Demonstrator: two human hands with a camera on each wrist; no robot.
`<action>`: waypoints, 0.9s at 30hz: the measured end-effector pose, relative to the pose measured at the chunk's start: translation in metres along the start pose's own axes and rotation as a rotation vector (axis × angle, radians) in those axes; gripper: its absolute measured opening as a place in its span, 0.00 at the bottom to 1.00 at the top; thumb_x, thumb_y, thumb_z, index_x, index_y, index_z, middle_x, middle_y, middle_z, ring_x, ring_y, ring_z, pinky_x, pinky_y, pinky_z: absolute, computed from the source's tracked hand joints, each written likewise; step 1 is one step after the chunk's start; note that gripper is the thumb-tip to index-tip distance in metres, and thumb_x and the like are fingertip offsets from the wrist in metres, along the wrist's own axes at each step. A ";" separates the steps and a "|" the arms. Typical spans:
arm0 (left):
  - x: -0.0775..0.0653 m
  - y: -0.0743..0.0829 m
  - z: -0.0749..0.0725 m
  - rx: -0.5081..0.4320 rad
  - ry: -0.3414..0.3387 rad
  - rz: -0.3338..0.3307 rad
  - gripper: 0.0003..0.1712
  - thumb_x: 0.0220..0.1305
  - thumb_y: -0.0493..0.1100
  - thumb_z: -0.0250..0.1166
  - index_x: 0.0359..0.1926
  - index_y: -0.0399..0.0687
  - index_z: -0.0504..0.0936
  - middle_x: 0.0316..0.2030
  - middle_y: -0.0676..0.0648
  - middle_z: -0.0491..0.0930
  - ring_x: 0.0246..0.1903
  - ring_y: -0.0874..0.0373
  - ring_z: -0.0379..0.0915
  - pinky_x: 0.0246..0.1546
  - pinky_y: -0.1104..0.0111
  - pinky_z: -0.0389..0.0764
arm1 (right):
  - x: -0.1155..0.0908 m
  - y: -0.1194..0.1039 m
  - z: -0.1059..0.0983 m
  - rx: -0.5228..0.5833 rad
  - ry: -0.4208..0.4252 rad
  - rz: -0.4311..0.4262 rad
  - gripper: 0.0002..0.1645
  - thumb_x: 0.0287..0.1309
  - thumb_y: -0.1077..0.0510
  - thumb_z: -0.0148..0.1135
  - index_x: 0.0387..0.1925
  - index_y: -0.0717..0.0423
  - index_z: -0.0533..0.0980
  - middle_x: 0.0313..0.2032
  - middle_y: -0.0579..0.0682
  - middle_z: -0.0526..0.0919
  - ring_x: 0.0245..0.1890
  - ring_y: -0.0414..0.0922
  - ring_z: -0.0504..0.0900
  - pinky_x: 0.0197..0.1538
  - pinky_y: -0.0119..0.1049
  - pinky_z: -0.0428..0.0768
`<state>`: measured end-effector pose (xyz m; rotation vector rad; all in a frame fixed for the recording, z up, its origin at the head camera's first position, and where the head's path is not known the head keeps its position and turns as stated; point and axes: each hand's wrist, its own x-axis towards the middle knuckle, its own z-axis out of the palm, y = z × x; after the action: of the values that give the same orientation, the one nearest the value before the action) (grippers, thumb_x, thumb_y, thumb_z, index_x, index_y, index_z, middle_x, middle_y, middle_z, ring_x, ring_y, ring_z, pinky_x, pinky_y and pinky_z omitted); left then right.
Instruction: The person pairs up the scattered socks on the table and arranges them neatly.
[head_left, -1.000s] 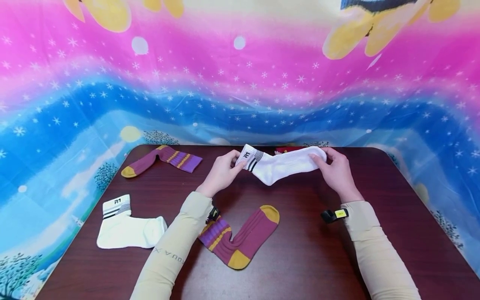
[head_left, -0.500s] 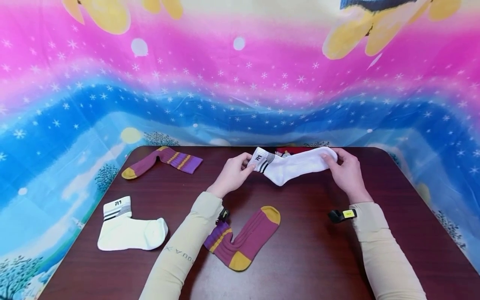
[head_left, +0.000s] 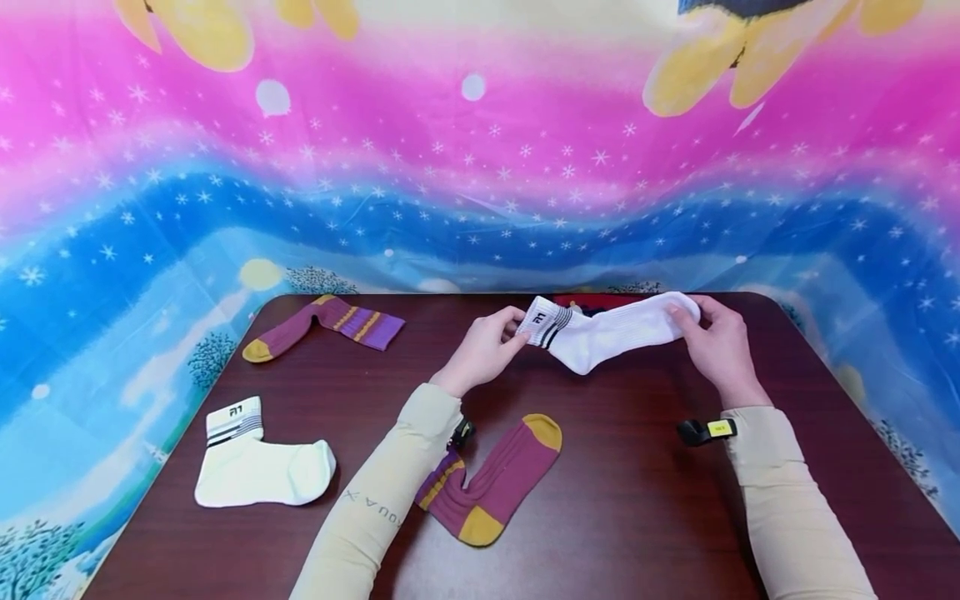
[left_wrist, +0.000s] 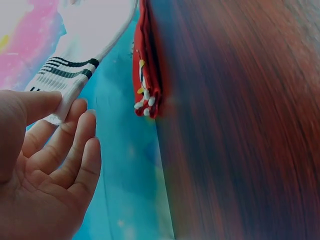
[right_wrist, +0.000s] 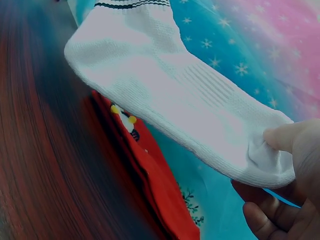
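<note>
The held white sock (head_left: pixel 607 337) is stretched between both hands above the far part of the surface (head_left: pixel 622 500), heel lowermost. The left hand (head_left: pixel 483 346) pinches the cuff between thumb and fingertips; the right hand (head_left: pixel 720 346) pinches the toe, thumb on the near face. The cuff bears dark bands and a short black mark of two or so characters, not legible with certainty.

A second white sock (head_left: pixel 262 471) lies flat at the left of the surface, cuff away from the person, with similar bands and a similar black mark. One maroon sock (head_left: pixel 352 321) with purple cuff and yellow trim lies at the far left. A matching near sock (head_left: pixel 513 479) lies folded at the heel, its cuff partly hidden by the left sleeve (head_left: pixel 360 517) and wrist gear. A red cloth item (right_wrist: pixel 155 185) with a penguin-like figure lies behind the held white sock at the far edge.

Writing: the left sleeve carries dark letters; X, A and U are discernible, the full word is not. The yellow label (head_left: pixel 722 428) at the right wrist is too small to read.
</note>
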<state>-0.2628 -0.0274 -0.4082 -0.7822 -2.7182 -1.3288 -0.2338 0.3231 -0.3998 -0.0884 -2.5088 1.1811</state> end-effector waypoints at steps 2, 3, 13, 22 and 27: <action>0.001 0.002 0.002 -0.003 -0.005 0.002 0.16 0.75 0.43 0.62 0.59 0.43 0.78 0.42 0.48 0.82 0.37 0.56 0.78 0.42 0.68 0.79 | 0.000 0.001 -0.003 -0.003 0.005 0.006 0.33 0.72 0.39 0.57 0.61 0.62 0.78 0.53 0.63 0.82 0.40 0.47 0.77 0.36 0.25 0.73; 0.001 0.003 0.002 -0.006 -0.007 0.003 0.16 0.75 0.43 0.62 0.59 0.44 0.78 0.41 0.49 0.82 0.37 0.57 0.78 0.41 0.68 0.79 | 0.000 0.001 -0.004 -0.004 0.007 0.008 0.32 0.72 0.40 0.57 0.60 0.62 0.79 0.52 0.63 0.82 0.40 0.47 0.77 0.36 0.25 0.73; 0.002 0.011 0.013 -0.018 -0.019 0.021 0.18 0.74 0.43 0.63 0.61 0.45 0.78 0.38 0.51 0.82 0.34 0.61 0.78 0.40 0.69 0.78 | -0.006 0.012 -0.013 -0.041 0.002 0.039 0.35 0.73 0.38 0.54 0.61 0.64 0.78 0.52 0.65 0.81 0.41 0.51 0.76 0.34 0.22 0.73; -0.004 0.016 0.024 0.001 -0.069 0.014 0.19 0.74 0.44 0.64 0.62 0.45 0.77 0.35 0.53 0.82 0.33 0.61 0.78 0.39 0.68 0.77 | -0.016 0.026 -0.017 -0.068 -0.027 0.074 0.35 0.74 0.39 0.53 0.61 0.67 0.77 0.52 0.68 0.81 0.43 0.55 0.79 0.33 0.22 0.74; 0.003 0.022 0.028 0.031 -0.091 0.013 0.20 0.73 0.44 0.65 0.62 0.45 0.77 0.34 0.54 0.83 0.33 0.63 0.77 0.39 0.69 0.76 | -0.015 0.031 -0.026 -0.087 -0.038 0.066 0.36 0.74 0.39 0.53 0.60 0.67 0.77 0.51 0.68 0.81 0.42 0.55 0.79 0.32 0.23 0.75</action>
<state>-0.2502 0.0058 -0.4092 -0.8771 -2.7905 -1.2754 -0.2136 0.3592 -0.4125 -0.1744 -2.6095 1.1081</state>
